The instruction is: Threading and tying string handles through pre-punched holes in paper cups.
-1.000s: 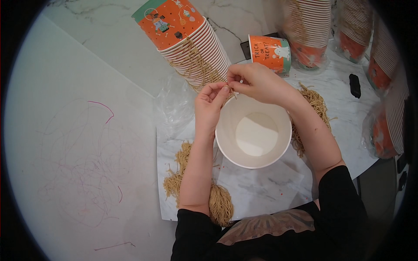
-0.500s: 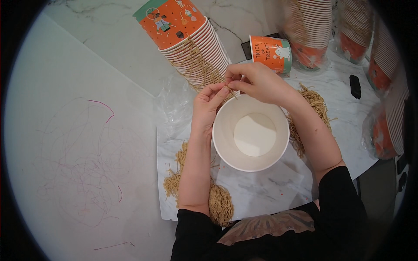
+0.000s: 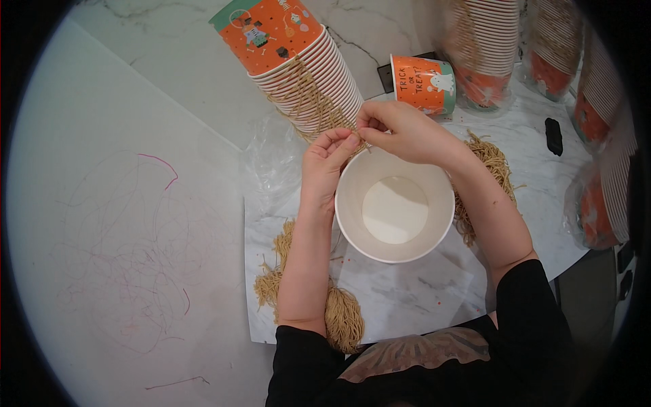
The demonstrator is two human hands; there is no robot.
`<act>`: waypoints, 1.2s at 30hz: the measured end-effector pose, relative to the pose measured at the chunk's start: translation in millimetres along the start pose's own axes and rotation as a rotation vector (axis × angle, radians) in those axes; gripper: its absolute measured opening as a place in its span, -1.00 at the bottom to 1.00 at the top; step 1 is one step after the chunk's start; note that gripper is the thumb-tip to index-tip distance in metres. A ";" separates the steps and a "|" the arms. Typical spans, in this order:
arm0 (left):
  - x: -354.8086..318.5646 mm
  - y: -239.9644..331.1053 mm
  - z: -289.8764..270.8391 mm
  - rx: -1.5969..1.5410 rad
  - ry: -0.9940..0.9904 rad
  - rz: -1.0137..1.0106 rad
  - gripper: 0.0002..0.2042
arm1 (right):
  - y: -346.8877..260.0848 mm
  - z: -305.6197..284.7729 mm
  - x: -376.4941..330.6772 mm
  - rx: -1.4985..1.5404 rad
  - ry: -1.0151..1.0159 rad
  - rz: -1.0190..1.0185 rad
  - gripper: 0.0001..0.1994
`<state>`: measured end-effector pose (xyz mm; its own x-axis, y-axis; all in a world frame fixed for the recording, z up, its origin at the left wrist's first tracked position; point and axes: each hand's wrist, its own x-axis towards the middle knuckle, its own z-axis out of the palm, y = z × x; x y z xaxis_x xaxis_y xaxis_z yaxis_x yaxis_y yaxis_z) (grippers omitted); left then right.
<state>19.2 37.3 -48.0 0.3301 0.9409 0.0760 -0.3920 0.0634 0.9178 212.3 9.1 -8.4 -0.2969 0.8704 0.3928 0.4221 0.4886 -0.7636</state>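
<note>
An open paper tub with a white inside stands before me on the marble-patterned surface, its mouth facing up. At its far left rim, my left hand pinches a thin tan string between thumb and fingers. The fingers of my right hand are closed on the same string, close beside the left fingertips. How the string meets the tub is hidden by my fingers. Past my hands leans a stack of nested orange paper tubs, with tan strands lying along its rims.
Tan string bundles lie by my left forearm and under my right forearm. Clear plastic wrap lies left of my hands. A single orange tub lies on its side, near wrapped stacks and a small black object.
The white-lined tub has shifted slightly right and away from me. My right hand has moved slightly right, with its fingers still on the string. The left hand has barely moved.
</note>
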 end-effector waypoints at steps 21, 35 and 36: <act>-3.6 7.8 4.7 0.017 0.054 -0.001 -0.81 | 16.8 6.4 5.4 0.138 -0.041 0.061 -0.90; -10.8 21.2 9.3 0.446 0.052 0.019 -0.88 | 11.4 4.4 6.5 0.234 -0.089 0.213 -0.92; -10.0 22.4 7.2 0.446 0.052 0.019 -0.88 | 12.6 4.9 7.0 0.227 -0.085 0.208 -0.91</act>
<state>13.2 26.9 -25.4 0.2780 0.9568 0.0852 0.0149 -0.0930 0.9956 211.4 21.1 -17.8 -0.2985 0.9374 0.1796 0.2825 0.2665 -0.9215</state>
